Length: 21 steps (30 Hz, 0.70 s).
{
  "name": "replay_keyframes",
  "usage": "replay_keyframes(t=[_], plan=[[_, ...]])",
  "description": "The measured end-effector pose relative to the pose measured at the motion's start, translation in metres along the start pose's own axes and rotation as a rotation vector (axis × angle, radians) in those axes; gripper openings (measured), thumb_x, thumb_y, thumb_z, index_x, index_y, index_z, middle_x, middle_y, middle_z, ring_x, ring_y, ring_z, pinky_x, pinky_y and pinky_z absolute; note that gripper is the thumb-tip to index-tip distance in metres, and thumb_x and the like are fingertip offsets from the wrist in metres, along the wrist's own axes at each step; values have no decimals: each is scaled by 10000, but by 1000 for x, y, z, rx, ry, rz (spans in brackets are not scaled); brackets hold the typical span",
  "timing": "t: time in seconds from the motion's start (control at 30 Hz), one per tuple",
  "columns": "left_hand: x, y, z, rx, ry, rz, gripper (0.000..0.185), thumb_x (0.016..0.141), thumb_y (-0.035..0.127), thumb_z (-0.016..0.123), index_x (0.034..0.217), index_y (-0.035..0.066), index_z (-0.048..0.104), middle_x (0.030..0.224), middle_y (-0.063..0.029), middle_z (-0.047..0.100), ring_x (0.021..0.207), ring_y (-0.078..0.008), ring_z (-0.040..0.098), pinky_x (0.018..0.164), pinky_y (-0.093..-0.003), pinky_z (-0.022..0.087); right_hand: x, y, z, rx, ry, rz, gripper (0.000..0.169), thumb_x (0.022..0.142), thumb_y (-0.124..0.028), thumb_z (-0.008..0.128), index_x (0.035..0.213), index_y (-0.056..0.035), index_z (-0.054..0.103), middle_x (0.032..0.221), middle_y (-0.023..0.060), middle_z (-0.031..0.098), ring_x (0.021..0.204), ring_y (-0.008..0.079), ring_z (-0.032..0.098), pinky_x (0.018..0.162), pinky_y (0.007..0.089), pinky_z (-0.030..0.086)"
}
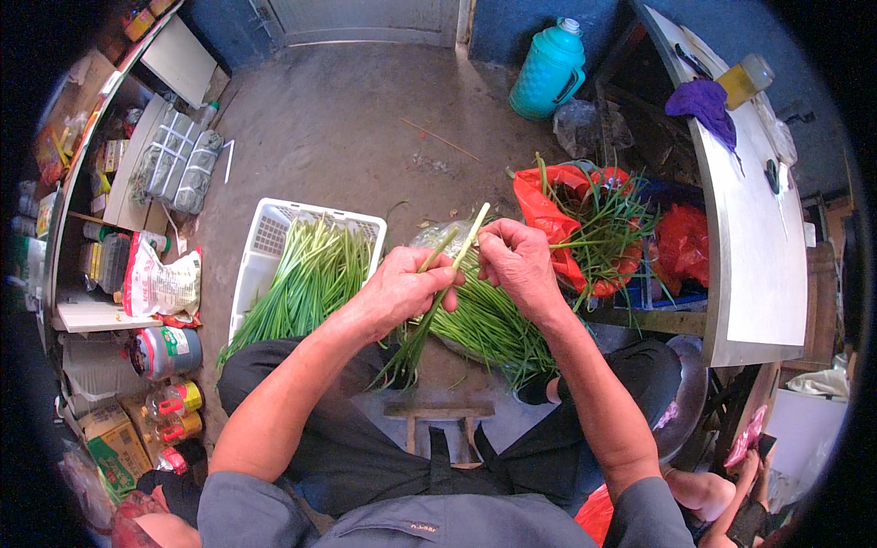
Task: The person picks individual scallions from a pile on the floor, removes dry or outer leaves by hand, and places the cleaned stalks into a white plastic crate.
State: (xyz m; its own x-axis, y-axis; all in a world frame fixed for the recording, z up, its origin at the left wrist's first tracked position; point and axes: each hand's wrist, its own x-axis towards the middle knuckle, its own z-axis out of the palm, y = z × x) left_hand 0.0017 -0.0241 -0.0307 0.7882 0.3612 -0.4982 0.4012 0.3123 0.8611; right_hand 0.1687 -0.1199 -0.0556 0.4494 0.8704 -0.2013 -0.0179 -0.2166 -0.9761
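My left hand (414,281) grips a few green chive stalks, their leafy ends hanging below the fist. The pale end of one stalk (471,233) slants up between my hands. My right hand (517,264) has thumb and forefinger pinched against that stalk; its other fingers are curled. A loose green strand shows right of the knuckles, and whether it is held cannot be told. Left of my hands, a white plastic basket (240,274) holds a thick pile of chives (308,274). Below my right hand a heap of chives (490,322) lies partly on clear plastic.
A red plastic bag (541,195) with tangled greens stands to the right, beside a white-topped table (754,274). A turquoise thermos (551,68) is on the floor. Shelves with bottles and packets line the left. A wooden stool (438,411) lies between my legs. Another person's arm (740,486) shows lower right.
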Motion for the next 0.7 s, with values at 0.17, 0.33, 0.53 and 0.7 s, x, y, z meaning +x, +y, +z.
replay_keyframes(t=[0.17, 0.33, 0.53, 0.7], plan=[[-1, 1, -1, 26, -3, 4, 214, 931, 206, 535, 979, 19, 629, 708, -17, 616, 481, -30, 363, 435, -193, 261, 9, -7, -14, 152, 189, -21, 147, 860, -107, 551, 848, 11, 638, 653, 30, 574, 525, 87, 537, 497, 240, 467], [0, 1, -1, 4, 8, 20, 213, 924, 207, 546, 976, 19, 632, 707, -14, 616, 486, -27, 364, 442, -191, 267, 17, -10, -33, 240, 200, 22, 163, 891, -157, 591, 896, 1, 630, 690, 4, 557, 493, 65, 474, 504, 222, 462], [1, -1, 2, 39, 38, 31, 217, 923, 222, 552, 964, 28, 641, 704, -3, 617, 491, -24, 363, 449, -189, 272, 1, -1, -3, -63, -48, -55, 299, 892, -295, 647, 834, -2, 638, 620, 8, 566, 542, 81, 527, 488, 267, 409], [1, -2, 1, 86, 13, 34, 220, 927, 232, 547, 956, 37, 644, 695, 3, 616, 492, -22, 360, 452, -188, 265, -1, -2, -3, -317, 45, -264, 267, 888, -217, 621, 762, 18, 605, 587, 53, 544, 560, 101, 529, 503, 314, 402]])
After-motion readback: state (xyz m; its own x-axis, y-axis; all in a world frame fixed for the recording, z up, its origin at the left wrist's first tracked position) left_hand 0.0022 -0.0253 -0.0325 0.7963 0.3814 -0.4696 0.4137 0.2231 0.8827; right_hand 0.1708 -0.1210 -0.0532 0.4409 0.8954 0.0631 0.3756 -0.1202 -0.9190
